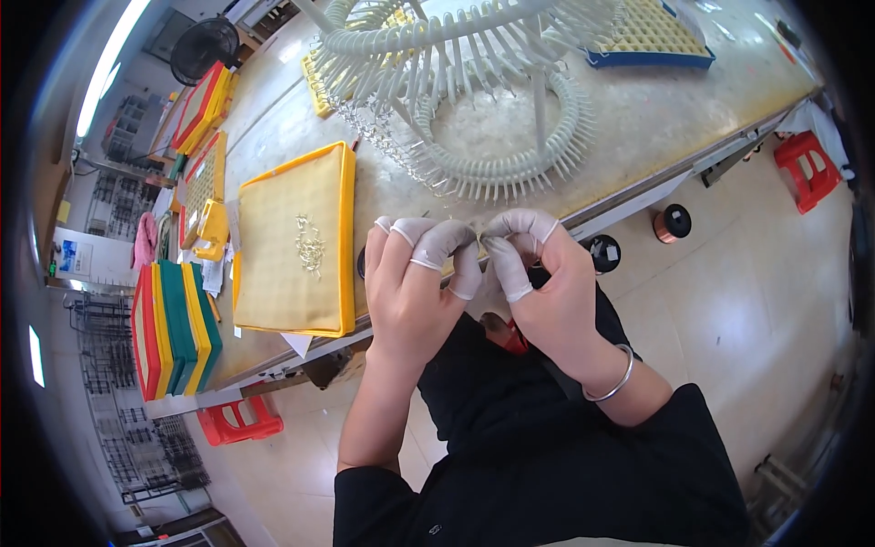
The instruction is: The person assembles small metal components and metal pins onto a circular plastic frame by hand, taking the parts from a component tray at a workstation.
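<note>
White finger cots cover the fingertips of both my hands. My left hand (407, 287) is closed in a pinch, its thumb and forefinger meeting those of my right hand (562, 290), also pinched. Whatever sits between the fingertips is too small to make out. To the left of my left hand lies a yellow-rimmed tray (347, 246) lined with tan material, bearing a small pile of tiny silvery pieces (310, 246). Beyond my hands stands a pale round rack (570, 137) with rings of pegs. Silvery pieces hang along its left side.
A blue tray (652, 60) of yellow cells sits at the far right. Stacked coloured trays (178, 328) stand on the left. Wire spools (673, 223) and red stools (807, 171) are on the floor. The table's front edge runs just beyond my hands.
</note>
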A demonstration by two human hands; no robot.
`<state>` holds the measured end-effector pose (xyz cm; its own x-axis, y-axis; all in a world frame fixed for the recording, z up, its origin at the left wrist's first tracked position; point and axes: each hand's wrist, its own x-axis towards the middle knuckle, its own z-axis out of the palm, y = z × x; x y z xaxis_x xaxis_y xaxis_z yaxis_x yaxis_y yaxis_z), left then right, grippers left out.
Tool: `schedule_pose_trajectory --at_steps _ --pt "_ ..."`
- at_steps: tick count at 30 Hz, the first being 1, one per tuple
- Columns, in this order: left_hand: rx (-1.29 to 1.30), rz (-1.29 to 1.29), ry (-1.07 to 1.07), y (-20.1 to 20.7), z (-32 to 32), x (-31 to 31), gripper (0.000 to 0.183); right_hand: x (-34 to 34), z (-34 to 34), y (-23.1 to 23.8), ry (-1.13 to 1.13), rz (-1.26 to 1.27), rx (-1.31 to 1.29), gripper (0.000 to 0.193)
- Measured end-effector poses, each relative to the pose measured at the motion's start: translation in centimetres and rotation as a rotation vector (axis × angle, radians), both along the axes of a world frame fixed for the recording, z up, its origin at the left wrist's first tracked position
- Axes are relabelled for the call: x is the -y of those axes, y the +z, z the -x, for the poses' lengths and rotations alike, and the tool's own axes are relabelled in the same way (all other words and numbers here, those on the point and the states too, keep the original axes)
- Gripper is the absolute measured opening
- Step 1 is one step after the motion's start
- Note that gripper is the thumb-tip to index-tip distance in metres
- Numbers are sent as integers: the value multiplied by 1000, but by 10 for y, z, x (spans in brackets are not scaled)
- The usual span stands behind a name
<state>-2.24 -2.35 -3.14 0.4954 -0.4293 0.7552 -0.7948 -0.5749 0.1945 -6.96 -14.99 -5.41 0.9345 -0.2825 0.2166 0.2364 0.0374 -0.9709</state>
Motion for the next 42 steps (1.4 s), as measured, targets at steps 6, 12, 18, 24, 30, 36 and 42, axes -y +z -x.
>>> schedule_pose_trajectory --at_steps 6,12,18,24,30,36,42 --pt "-142 64 -22 -8 -5 -1 23 6 -20 0 52 -87 3 14" --pt "-165 177 6 -23 0 2 23 17 -10 3 320 -348 -228 11" --pt "-80 261 22 -35 -2 11 26 24 -4 -11 523 -688 -423 13" --pt "42 329 42 -35 -3 -46 26 -4 -6 -22 133 -359 -117 11" --pt "-256 167 720 -3 -28 -154 11 -7 -4 -32 -45 -131 12 9" --pt "-561 159 787 -21 -41 -186 14 -8 4 -25 -11 -163 -13 8" --pt "-629 93 770 -49 -63 -197 17 -8 7 -22 51 -272 -85 13"
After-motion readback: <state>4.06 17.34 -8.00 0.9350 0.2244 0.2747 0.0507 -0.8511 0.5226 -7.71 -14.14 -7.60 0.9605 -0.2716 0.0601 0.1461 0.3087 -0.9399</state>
